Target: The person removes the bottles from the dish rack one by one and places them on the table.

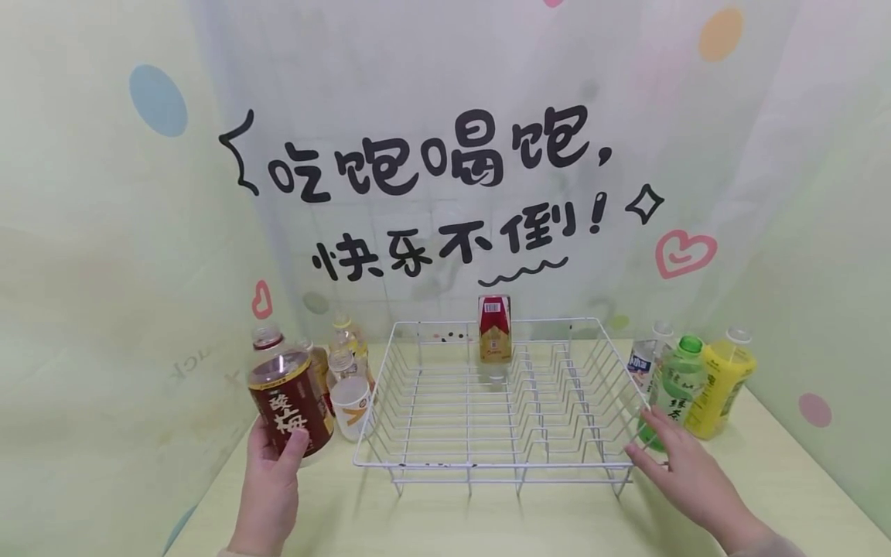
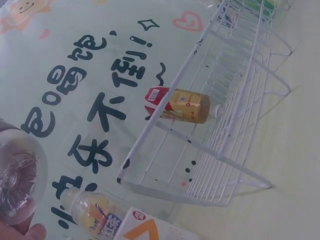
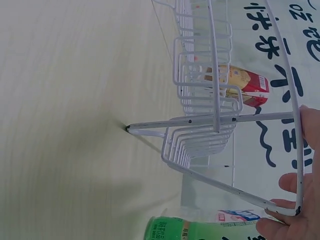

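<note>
My left hand (image 1: 274,464) grips a plum drink bottle (image 1: 295,406) with a dark red label, upright at the left, its thumb across the front. The clear base of this bottle (image 2: 19,175) shows in the left wrist view. At the right, my right hand (image 1: 685,472) holds the front right corner of a white wire dish rack (image 1: 480,466), thumb on the rim and fingers around the corner. A red and gold bottle (image 1: 495,329) stands neck-down at the back of the rack, its white cap (image 2: 217,111) lowest.
Left of the rack stand a white cup-like container (image 1: 350,410) and several bottles, one with an orange label (image 2: 95,212). On the right are a green tea bottle (image 1: 678,387), a yellow bottle (image 1: 722,379) and a clear labelled bottle (image 1: 642,360). A printed curtain (image 1: 445,77) hangs behind.
</note>
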`<state>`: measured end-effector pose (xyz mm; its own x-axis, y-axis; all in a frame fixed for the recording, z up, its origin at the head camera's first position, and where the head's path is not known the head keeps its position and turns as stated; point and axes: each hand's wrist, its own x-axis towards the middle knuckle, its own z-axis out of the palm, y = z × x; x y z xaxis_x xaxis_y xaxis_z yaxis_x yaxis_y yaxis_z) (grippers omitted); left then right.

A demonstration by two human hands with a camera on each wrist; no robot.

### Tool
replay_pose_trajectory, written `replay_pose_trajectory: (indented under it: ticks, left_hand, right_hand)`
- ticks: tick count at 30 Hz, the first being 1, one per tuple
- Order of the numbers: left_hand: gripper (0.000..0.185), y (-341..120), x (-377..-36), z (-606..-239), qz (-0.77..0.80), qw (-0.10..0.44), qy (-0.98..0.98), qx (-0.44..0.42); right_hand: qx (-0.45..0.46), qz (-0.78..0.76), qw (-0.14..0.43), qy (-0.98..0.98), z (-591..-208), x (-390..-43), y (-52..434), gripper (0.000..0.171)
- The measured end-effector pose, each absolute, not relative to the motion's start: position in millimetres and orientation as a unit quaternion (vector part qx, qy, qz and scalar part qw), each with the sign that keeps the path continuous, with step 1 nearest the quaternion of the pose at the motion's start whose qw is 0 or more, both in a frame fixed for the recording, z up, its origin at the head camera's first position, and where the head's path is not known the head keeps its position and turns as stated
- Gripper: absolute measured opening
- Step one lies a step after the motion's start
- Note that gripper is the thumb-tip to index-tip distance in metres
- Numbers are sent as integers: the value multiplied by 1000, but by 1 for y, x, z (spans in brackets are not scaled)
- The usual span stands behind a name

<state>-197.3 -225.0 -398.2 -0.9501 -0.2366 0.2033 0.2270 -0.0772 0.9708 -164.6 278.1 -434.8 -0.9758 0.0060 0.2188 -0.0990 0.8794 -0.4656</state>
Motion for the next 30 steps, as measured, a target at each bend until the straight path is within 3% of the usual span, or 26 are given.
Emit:
replay_pose_trajectory:
  ticks: [14,30]
  left_hand:
    - [61,-256,-214,-429,-716,158,-675,80]
    - [110,-282,-246,-459,-590,103,-790,132]
  right_hand:
    - [47,252,112,-960,-441,-164,279,65]
    - [49,254,114,-959,-444,-165,280,66]
